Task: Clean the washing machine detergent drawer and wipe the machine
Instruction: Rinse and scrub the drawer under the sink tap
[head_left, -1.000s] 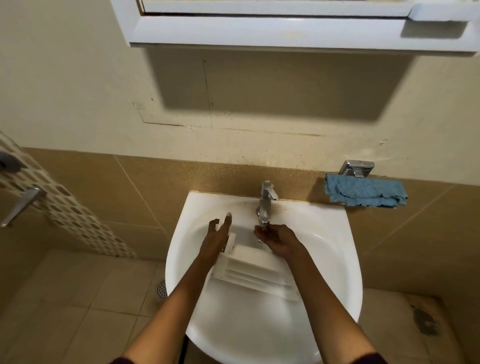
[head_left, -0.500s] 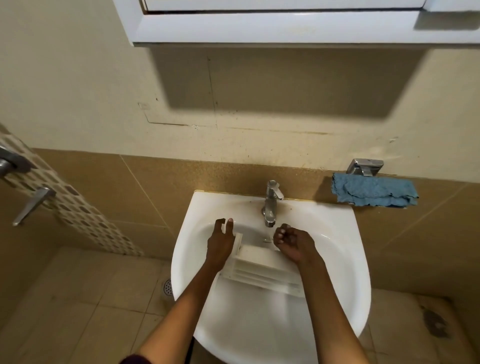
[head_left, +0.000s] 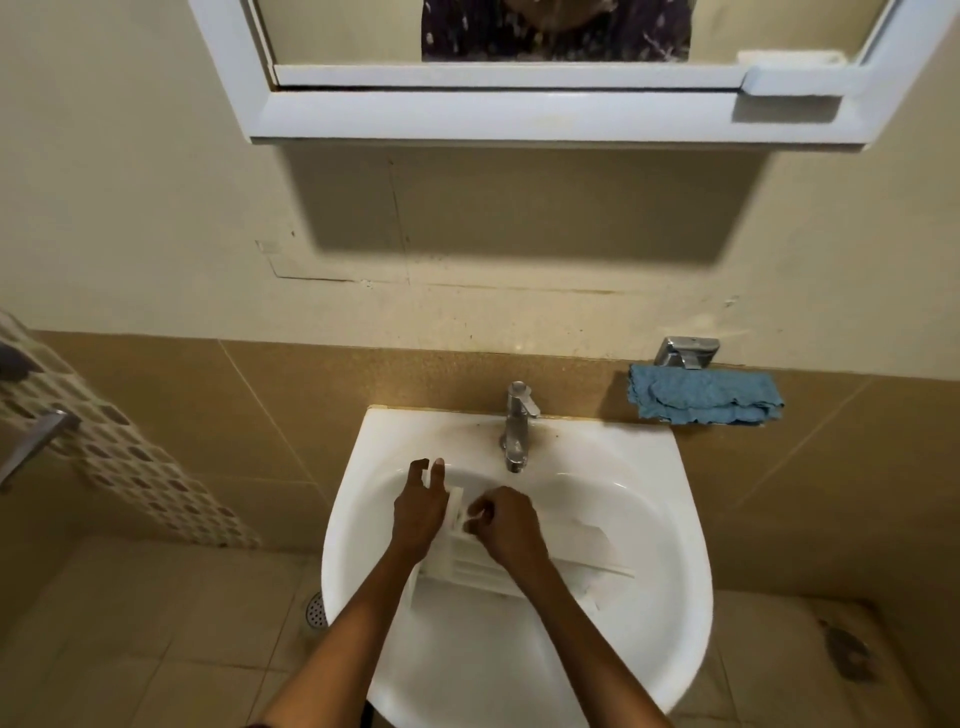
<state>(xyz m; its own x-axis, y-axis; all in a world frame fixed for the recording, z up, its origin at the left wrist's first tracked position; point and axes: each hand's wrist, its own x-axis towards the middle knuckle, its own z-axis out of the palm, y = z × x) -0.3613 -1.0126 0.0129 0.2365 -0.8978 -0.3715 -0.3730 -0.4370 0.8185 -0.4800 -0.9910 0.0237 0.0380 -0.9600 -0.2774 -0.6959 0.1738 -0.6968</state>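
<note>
White detergent drawer (head_left: 566, 558) across sink (head_left: 660, 467), left hand (head_left: 418, 512) against its end, fingers (head_left: 439, 472) straight, right hand (head_left: 506, 525) pinching it, fingers curled

— Where do we see the detergent drawer (head_left: 571, 564)?
— We see it lying in the sink (head_left: 675, 467) bowl, just below the tap (head_left: 516, 431), slanting across from left to right.
— And its look?
— We make out long white plastic, with ridges running lengthwise.

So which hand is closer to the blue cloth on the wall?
The right one. The right hand is over the sink, below and left of the blue cloth; the left hand is farther left, on the detergent drawer.
</note>
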